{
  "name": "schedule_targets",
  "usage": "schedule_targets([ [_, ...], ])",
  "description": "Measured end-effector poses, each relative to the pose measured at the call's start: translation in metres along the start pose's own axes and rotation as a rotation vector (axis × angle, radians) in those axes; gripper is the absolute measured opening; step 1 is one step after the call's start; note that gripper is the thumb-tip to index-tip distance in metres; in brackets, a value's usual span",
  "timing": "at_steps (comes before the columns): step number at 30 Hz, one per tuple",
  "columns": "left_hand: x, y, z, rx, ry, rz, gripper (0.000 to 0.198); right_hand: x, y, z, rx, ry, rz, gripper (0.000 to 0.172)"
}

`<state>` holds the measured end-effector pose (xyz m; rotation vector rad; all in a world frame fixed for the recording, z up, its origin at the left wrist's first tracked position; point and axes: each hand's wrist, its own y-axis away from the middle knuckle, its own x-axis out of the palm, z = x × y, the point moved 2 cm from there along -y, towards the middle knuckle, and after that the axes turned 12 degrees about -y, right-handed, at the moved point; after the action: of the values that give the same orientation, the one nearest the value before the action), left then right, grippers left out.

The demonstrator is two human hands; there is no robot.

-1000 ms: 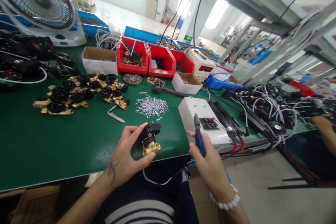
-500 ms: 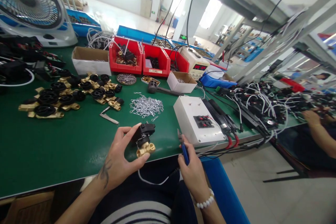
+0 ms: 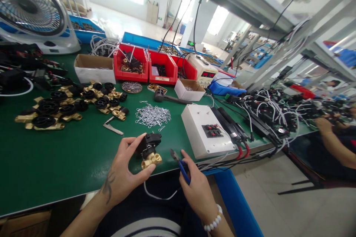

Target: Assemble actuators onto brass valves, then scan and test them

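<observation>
My left hand [image 3: 125, 170] grips a small valve [image 3: 149, 152] with a brass body and a black top, held just above the near edge of the green bench [image 3: 69, 155]. A white wire hangs from the valve toward my lap. My right hand [image 3: 196, 187] is closed round blue-handled pliers [image 3: 180, 164]. Their jaws point left, toward the valve, a short gap away. A pile of small silver wire clips [image 3: 152, 115] lies behind the valve.
A white switch box [image 3: 204, 129] sits right of my hands. Brass-and-black valves [image 3: 69, 105] lie at left, with a fan [image 3: 30, 7], cardboard boxes and red bins [image 3: 130, 64] behind. Tangled cables [image 3: 278, 111] cover the right side, where another person's hand [image 3: 324, 124] works.
My right hand has dropped and swung the pliers from upright to pointing left at the valve. The view has shifted slightly; the left hand keeps its hold on the valve.
</observation>
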<state>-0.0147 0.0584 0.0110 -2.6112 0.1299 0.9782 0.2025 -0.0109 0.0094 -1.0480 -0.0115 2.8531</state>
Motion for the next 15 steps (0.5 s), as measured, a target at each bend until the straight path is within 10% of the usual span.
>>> schedule_targets([
  [10, 0.004, -0.003, 0.015, -0.137, 0.191, 0.001, 0.060, 0.040, 0.010, 0.024, -0.097, -0.512, 0.112, 0.023],
  [15, 0.004, -0.003, 0.014, -0.171, 0.181, -0.003, 0.064, 0.034, 0.007, 0.025, -0.070, -0.563, -0.060, 0.010],
])
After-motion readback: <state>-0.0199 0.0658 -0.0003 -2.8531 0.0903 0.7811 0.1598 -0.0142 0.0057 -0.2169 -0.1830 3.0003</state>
